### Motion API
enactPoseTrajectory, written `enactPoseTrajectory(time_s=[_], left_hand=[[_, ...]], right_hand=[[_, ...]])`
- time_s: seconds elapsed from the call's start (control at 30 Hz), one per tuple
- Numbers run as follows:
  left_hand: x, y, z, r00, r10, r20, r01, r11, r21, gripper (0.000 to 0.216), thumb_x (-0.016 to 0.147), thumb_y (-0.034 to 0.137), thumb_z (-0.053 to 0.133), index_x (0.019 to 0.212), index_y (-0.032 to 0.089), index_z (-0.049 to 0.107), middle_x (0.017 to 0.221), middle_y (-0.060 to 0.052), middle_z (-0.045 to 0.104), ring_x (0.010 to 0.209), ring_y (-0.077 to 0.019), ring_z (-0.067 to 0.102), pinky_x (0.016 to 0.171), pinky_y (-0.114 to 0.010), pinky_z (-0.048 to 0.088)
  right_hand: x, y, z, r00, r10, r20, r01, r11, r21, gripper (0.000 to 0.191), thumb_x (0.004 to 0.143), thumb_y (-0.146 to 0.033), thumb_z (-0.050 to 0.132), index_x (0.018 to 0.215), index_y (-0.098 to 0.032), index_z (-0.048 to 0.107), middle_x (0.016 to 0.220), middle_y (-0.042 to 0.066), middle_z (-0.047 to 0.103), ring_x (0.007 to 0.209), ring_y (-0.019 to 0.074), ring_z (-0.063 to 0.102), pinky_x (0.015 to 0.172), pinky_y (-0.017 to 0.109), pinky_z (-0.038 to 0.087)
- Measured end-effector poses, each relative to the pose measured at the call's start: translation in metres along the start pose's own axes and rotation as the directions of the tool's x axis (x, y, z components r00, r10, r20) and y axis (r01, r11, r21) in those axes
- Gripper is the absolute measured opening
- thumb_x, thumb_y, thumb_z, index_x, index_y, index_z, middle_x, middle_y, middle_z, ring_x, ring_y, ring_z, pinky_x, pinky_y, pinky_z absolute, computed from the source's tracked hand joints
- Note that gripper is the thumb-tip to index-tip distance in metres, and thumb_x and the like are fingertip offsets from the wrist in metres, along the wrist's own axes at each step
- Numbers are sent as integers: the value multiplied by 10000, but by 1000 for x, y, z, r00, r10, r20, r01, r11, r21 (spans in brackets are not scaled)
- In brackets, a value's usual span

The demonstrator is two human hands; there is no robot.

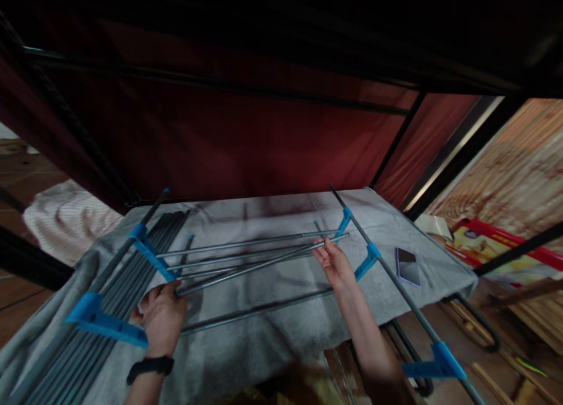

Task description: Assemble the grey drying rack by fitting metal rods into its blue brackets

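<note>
A thin grey metal rod (259, 265) runs slantwise between my two hands. My right hand (333, 262) pinches it near its far right end, beside the blue plastic connectors (372, 253) on the right long pole (398, 287). At the rod's left end, my left hand (162, 314) closes around it, next to a blue bracket (108, 323) on the left pole (115, 264). Behind the held rod, several similar crossbars (229, 245) stretch from the left bracket toward the right one. Another crossbar (259, 308) lies nearer to me.
A bundle of grey tubes (145, 270) lies along the left of the cloth-covered table (281, 328). A phone (407, 266) rests at the right. Dark red fabric (264, 141) hangs behind on a dark frame. Beyond the right edge are a colourful box (497, 249) and wooden pieces (536, 311).
</note>
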State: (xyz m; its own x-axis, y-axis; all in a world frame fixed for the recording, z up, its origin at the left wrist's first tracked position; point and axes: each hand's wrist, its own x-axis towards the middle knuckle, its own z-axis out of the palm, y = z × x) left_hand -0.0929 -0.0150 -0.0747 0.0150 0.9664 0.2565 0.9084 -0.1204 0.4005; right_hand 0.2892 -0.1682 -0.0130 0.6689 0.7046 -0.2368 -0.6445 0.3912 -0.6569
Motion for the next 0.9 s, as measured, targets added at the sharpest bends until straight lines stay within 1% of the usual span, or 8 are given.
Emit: enactPoseTrajectory(time_s=[0.13,0.3,0.43,0.6,0.67,0.7,0.8,0.9], left_hand=[[9,-9,2,997,-3,83,16,987,-158,365,786,300,564,1103,162,678,1084,-168,645,1050,-361,614,960,-480,467],[10,-2,16,981,-96,169,140,951,-277,178,727,264,590,871,210,679,903,-100,673,900,-301,645,875,-404,505],[9,8,16,964,-154,219,229,896,-381,128,675,217,634,791,221,688,871,-77,690,883,-286,655,887,-402,514],[4,16,8,932,-232,279,354,746,-564,149,635,158,690,766,222,721,870,-59,711,932,-306,667,981,-475,507],[1,17,7,904,-299,305,427,648,-630,158,634,135,713,772,211,732,852,-52,708,933,-293,663,1007,-480,500],[0,18,6,883,-338,326,468,572,-674,169,634,111,713,775,203,732,843,-47,706,925,-275,663,1005,-462,504],[-3,21,5,796,-436,419,550,233,-802,247,635,-8,646,788,176,710,837,-34,704,860,-183,665,894,-314,542],[-4,23,1,710,-462,531,564,-77,-822,290,678,-73,581,815,166,673,828,-27,699,791,-107,663,723,-164,524]], right_hand=[[0,-23,18,995,-92,48,92,996,-16,238,771,-230,852,780,-215,614,840,-7,763,851,156,759,816,304,632],[1,-40,38,972,-217,91,222,974,-49,220,785,-248,836,888,-215,645,879,3,763,833,140,748,782,268,624],[2,-41,44,970,-224,95,237,961,-146,206,795,-234,805,950,-211,670,903,18,772,822,139,742,747,252,621],[1,-33,43,974,-196,110,214,959,-185,220,777,-213,816,950,-195,682,885,30,772,771,136,733,736,241,621],[1,-32,44,975,-191,115,210,961,-181,226,774,-216,825,945,-192,679,876,31,769,754,134,731,736,240,623],[1,-32,44,975,-184,124,204,961,-184,224,776,-219,825,942,-190,678,872,31,769,752,135,731,737,242,625],[1,-32,46,973,-177,146,203,961,-189,219,782,-232,825,938,-196,675,864,22,766,762,137,733,744,252,631],[1,-31,47,974,-182,138,205,962,-181,239,774,-241,838,945,-210,674,860,1,762,772,138,734,753,265,637]])
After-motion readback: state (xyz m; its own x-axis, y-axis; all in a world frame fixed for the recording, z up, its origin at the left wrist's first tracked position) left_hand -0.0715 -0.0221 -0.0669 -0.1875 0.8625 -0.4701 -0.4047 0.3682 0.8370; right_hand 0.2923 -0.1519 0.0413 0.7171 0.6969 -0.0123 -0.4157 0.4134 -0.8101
